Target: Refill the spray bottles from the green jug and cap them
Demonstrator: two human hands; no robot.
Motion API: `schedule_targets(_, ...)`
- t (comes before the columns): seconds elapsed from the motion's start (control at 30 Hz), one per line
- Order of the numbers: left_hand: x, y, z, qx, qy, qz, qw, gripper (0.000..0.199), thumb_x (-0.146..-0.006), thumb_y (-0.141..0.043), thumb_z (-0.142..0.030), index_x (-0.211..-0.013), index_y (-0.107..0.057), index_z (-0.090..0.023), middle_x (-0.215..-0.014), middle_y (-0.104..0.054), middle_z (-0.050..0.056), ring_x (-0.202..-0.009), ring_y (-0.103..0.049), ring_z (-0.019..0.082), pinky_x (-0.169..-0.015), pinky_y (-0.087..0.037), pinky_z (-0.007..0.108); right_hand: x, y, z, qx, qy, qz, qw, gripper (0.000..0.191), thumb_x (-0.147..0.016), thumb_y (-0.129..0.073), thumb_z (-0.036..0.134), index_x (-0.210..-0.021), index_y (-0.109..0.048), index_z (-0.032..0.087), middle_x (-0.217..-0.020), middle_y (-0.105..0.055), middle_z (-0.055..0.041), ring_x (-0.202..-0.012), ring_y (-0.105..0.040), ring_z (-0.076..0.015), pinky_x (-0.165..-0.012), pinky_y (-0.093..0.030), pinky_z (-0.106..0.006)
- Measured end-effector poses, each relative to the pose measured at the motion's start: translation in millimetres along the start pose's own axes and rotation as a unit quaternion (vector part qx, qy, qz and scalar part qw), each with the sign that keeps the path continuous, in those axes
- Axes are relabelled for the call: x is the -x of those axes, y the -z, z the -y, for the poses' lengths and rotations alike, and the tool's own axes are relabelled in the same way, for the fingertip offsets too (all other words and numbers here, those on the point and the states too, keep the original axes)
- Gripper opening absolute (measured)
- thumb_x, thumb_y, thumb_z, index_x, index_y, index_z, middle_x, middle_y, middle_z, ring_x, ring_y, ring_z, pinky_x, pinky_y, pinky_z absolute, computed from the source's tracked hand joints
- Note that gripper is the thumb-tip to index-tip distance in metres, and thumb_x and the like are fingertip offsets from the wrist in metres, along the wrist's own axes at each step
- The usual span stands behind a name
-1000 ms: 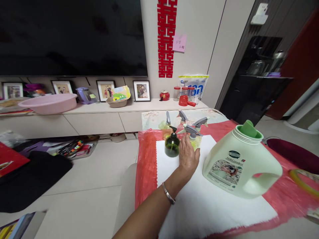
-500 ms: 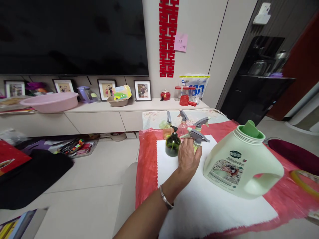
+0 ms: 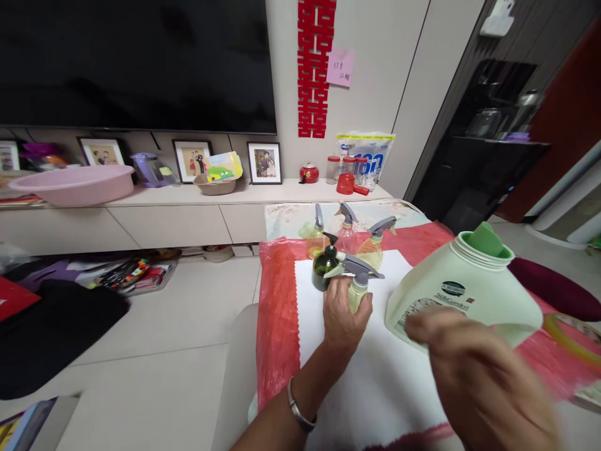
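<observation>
My left hand (image 3: 342, 319) is wrapped around a small spray bottle (image 3: 357, 292) with a grey and white trigger head, low over the white cloth (image 3: 375, 369). My right hand (image 3: 483, 369), smeared by motion, hangs in front of the large pale green detergent jug (image 3: 451, 275); its fingers do not show clearly. The jug's mouth is uncapped, with a green spout (image 3: 487, 239) inside. Just beyond my left hand stands a dark green pump bottle (image 3: 323, 268). Behind it are more spray bottles: one yellowish (image 3: 315, 245), one pinkish (image 3: 346, 239) and one pale yellow (image 3: 372, 252).
Red plastic sheeting (image 3: 277, 300) covers the table under the cloth. A roll of yellow tape (image 3: 570, 341) lies at the right, near a maroon round stool (image 3: 554, 288). Along the wall, a low cabinet (image 3: 183, 216) bears a pink basin (image 3: 75, 186), picture frames and red-lidded jars (image 3: 333, 170).
My right hand has come into view from the lower right, in front of the jug. My left hand has brought the spray bottle slightly nearer to me and to the left.
</observation>
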State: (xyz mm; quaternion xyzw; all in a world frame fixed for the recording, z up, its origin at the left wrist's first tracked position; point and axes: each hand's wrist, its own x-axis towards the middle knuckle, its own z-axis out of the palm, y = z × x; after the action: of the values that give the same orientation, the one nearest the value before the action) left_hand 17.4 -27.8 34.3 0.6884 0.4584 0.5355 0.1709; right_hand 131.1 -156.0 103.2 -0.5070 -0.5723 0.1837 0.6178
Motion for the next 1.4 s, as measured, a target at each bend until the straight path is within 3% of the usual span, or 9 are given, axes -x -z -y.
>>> schedule_targets(0.1,8,-4.4,6,0.007,0.002,0.005,1.0,0.037,-0.08,-0.07,-0.027,-0.113,-0.054,-0.021,-0.101,-0.068,0.008,-0.099,-0.067,0.026,-0.089,-0.055,0.04,-19,-26,-32,0.027,-0.023,-0.024,0.999,0.041,-0.094,-0.067,0.049,-0.091,-0.063,0.008,-0.102,-0.057,-0.0102,-0.095,-0.058,-0.0104,-0.078,-0.051,-0.014)
schedule_targets(0.2,15,-6.8,8,0.008,-0.008,0.013,1.0,0.045,-0.08,-0.073,-0.035,-0.117,-0.053,-0.021,-0.104,-0.069,0.009,-0.101,-0.068,0.027,-0.088,-0.055,0.042,-26,-46,-64,0.032,-0.069,-0.043,0.996,0.054,-0.086,-0.072,0.056,-0.108,-0.063,0.008,-0.111,-0.057,-0.0109,-0.099,-0.059,-0.0114,-0.088,-0.053,-0.019)
schedule_targets(0.3,20,-6.9,10,0.012,-0.016,0.016,1.0,0.048,-0.084,-0.069,-0.042,-0.123,-0.051,-0.02,-0.11,-0.069,0.011,-0.105,-0.068,0.028,-0.091,-0.055,0.043,-30,-59,-78,0.046,-0.096,-0.045,0.993,0.061,-0.081,-0.075,0.058,-0.112,-0.06,0.008,-0.115,-0.055,-0.0112,-0.103,-0.057,-0.0118,-0.094,-0.052,-0.021)
schedule_targets(0.63,19,-6.0,10,0.032,-0.012,0.011,0.999,0.044,-0.087,-0.064,-0.042,-0.122,-0.051,-0.019,-0.111,-0.069,0.013,-0.104,-0.068,0.029,-0.09,-0.057,0.045,-44,-78,-81,-0.011,-0.09,-0.022,0.996,0.057,-0.081,-0.076,0.051,-0.109,-0.055,0.006,-0.113,-0.057,-0.0121,-0.106,-0.059,-0.0144,-0.091,-0.052,-0.02)
schedule_targets(0.77,17,-6.3,9,0.011,-0.025,-0.027,0.999,0.045,-0.085,-0.066,-0.043,-0.121,-0.052,-0.019,-0.106,-0.07,0.012,-0.097,-0.07,0.03,-0.083,-0.06,0.046,-48,-73,-81,-0.035,-0.067,0.017,0.997,0.05,-0.084,-0.076,0.046,-0.11,-0.058,0.007,-0.113,-0.057,-0.0099,-0.108,-0.058,-0.0138,-0.095,-0.051,-0.019)
schedule_targets(0.93,14,-5.8,7,0.0,-0.039,-0.002,0.999,0.033,-0.081,-0.07,-0.033,-0.111,-0.059,-0.023,-0.1,-0.071,0.007,-0.094,-0.069,0.027,-0.084,-0.061,0.044,-56,-66,-74,-0.049,-0.049,0.089,0.994,0.043,-0.09,-0.069,0.048,-0.105,-0.063,0.008,-0.106,-0.057,-0.0086,-0.102,-0.059,-0.0104,-0.088,-0.052,-0.014)
schedule_targets(1.07,16,-7.7,8,0.014,-0.032,-0.016,0.999,0.036,-0.08,-0.072,-0.034,-0.112,-0.06,-0.021,-0.1,-0.07,0.007,-0.095,-0.068,0.026,-0.086,-0.06,0.045,-58,-68,-73,-0.046,-0.042,0.063,0.996,0.052,-0.083,-0.076,0.045,-0.12,-0.062,0.011,-0.118,-0.052,-0.0077,-0.112,-0.055,-0.0095,-0.097,-0.051,-0.012)
schedule_targets(1.23,18,-6.6,12,0.035,-0.025,-0.001,0.999,0.041,-0.082,-0.072,-0.037,-0.115,-0.057,-0.021,-0.104,-0.07,0.01,-0.098,-0.068,0.028,-0.085,-0.059,0.045,-52,-73,-77,-0.043,-0.059,-0.017,0.997,0.081,-0.078,-0.08,0.046,-0.143,-0.048,0.01,-0.112,-0.054,-0.0076,-0.103,-0.058,-0.0074,-0.098,-0.052,-0.013)
schedule_targets(1.4,17,-4.1,12,0.044,-0.018,-0.015,0.999,0.039,-0.087,-0.064,-0.037,-0.12,-0.051,-0.019,-0.105,-0.068,0.012,-0.097,-0.068,0.027,-0.085,-0.059,0.045,-46,-68,-76,-0.005,-0.004,0.035,0.999,0.076,-0.095,-0.062,0.035,-0.16,-0.029,0.015,-0.132,-0.049,-0.0107,-0.12,-0.055,-0.0101,-0.108,-0.049,-0.017)
